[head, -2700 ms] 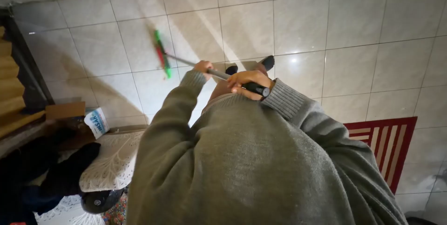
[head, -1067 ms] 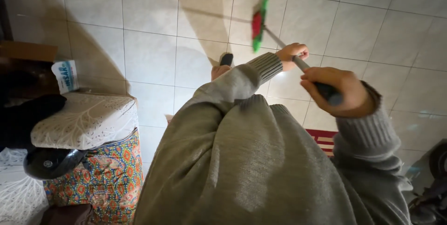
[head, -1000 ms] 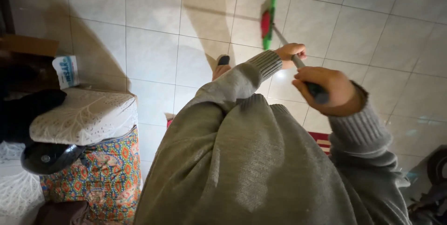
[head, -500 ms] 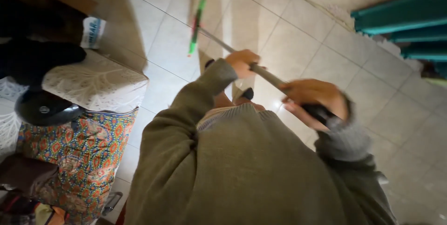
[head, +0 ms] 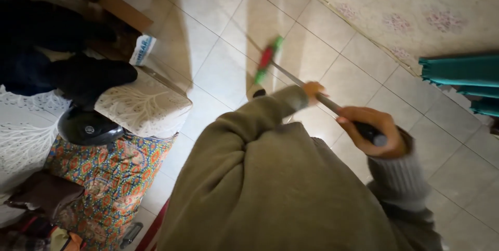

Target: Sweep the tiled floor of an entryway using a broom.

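The tiled floor (head: 218, 69) is now seen from a turned angle, with a patterned carpet (head: 416, 7) brought into view at the top right where a red mat was seen earlier. The broom (head: 266, 63) has been swung from the left side to the tiles ahead, near the carpet edge, so a fresh patch is judged to be swept. Its grey handle is gripped low by the left hand (head: 313, 90) and at the dark end by the right hand (head: 371, 132), fingers wrapped fully around it. A white bag (head: 141, 49) is seen beside the cushioned seat (head: 145, 108); its contents cannot be told.
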